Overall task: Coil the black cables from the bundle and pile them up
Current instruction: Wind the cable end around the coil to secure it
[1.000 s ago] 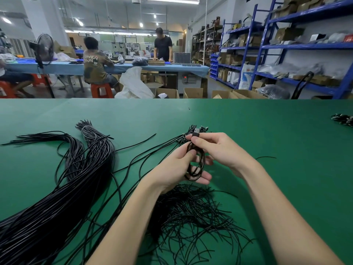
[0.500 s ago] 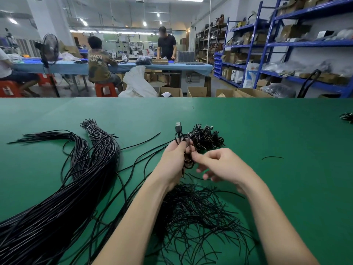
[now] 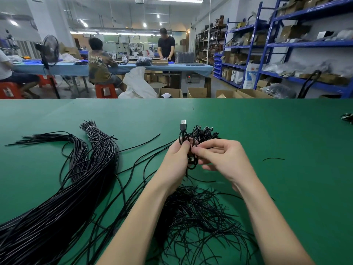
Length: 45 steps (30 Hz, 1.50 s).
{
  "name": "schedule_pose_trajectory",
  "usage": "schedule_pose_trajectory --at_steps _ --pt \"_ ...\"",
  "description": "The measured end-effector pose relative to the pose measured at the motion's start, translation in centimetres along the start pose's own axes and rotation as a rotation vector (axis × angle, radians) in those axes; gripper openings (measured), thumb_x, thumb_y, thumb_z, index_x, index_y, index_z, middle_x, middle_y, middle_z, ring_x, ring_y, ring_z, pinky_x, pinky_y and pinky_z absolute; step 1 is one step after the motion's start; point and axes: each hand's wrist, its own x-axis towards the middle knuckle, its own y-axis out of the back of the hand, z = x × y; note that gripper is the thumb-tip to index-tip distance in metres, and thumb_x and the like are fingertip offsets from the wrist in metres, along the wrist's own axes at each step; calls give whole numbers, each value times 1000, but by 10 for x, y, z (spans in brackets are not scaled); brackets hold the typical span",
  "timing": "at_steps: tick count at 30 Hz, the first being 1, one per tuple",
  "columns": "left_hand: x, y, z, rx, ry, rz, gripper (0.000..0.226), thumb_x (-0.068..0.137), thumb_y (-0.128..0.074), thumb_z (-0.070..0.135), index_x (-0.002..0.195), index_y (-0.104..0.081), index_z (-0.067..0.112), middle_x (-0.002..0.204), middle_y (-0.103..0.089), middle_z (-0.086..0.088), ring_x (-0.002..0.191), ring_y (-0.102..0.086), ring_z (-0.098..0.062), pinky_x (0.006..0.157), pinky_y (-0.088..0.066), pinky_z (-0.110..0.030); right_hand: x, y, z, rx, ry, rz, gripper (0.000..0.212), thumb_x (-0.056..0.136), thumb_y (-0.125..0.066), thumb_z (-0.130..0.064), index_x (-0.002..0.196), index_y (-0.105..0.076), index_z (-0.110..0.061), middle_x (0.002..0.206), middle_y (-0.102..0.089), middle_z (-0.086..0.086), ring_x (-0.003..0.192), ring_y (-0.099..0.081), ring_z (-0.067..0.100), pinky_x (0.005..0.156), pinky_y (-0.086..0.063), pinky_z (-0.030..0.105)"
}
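Observation:
My left hand [image 3: 176,158] grips a small coil of black cable [image 3: 188,142] upright, its USB plug [image 3: 183,125] sticking up above my fingers. My right hand [image 3: 219,157] pinches the coil's middle from the right with thumb and forefinger. Just behind the hands lies a pile of coiled cables [image 3: 205,133]. The big bundle of long black cables [image 3: 63,190] sweeps from the lower left toward the table's middle. A heap of thin black ties [image 3: 198,217] lies under my forearms.
The green table [image 3: 286,188] stretches to the right, with one loose black tie [image 3: 273,159] and a dark clump [image 3: 347,117] at the far right edge. Beyond the table's far edge are people at a blue bench, cardboard boxes and blue shelving.
The coil rose upright in my left hand and its plug now points up. My right hand slid from the coil's top down to its middle. The pile behind came into view.

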Motion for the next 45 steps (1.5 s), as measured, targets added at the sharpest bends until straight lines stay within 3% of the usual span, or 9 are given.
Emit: schedule_pose_trajectory --at_steps 6,13,19,23,29,32,36,39,45 --pt "0 -7 3 -212 70 2 26 107 -42 18 97 -64 8 92 -66 -8 86 -57 -20 81 -46 -33 1 -6 10 -273 265 197 10 80 -86 -20 79 -82 -29 62 -73 -14 59 -71 2 62 -59 20" --pt "0 -7 5 -448 151 -80 24 107 -45 19 99 -58 1 85 -65 -10 79 -65 -18 78 -56 -27 -2 -23 20 -360 460 274 10 80 -83 -15 86 -84 -22 74 -74 -24 65 -69 -4 65 -53 11" --pt "1 -5 -1 -377 159 5 17 107 -41 14 96 -50 4 79 -66 -13 70 -64 -20 59 -52 -28 3 -4 14 -266 198 -2 13 83 -81 -18 86 -82 -31 74 -77 -12 67 -73 1 67 -55 13" --pt "5 5 6 -461 118 -1 19 108 -40 18 94 -48 8 76 -70 -8 79 -72 -23 71 -60 -35 7 11 7 -221 94 127 7 84 -81 -31 84 -79 -23 73 -76 -9 64 -70 8 68 -61 32" --pt "-8 -4 2 -10 34 -255 29 110 -35 20 105 -56 1 66 -46 -1 56 -48 -15 56 -52 -27 -1 -4 -3 -192 56 -26 38 79 -79 -56 94 -78 -22 71 -72 -5 55 -69 11 48 -50 22" --pt "-14 -5 4 189 35 -314 29 110 -31 18 94 -55 15 65 -44 5 49 -41 -6 48 -46 -21 -1 -4 -1 -314 64 15 46 77 -78 -59 74 -74 -13 64 -65 11 57 -57 10 57 -43 22" --pt "-16 -5 8 339 31 -348 32 109 -32 21 89 -55 32 66 -44 9 50 -42 -4 49 -43 -20 1 1 -3 -326 47 98 30 79 -79 -54 74 -81 -24 70 -75 -2 66 -65 8 64 -48 22" --pt "-16 -10 12 178 121 -380 24 107 -35 15 106 -59 20 62 -45 9 50 -40 -7 48 -39 -20 5 3 1 -204 6 144 20 79 -84 -40 75 -81 -20 52 -64 -15 48 -54 3 52 -41 17" --pt "-14 -11 19 -259 339 -401 29 107 -33 14 88 -51 3 64 -37 2 54 -24 -7 45 -23 -18 10 11 5 149 -190 80 18 79 -85 -25 87 -80 -9 53 -52 -3 42 -41 4 42 -35 14"
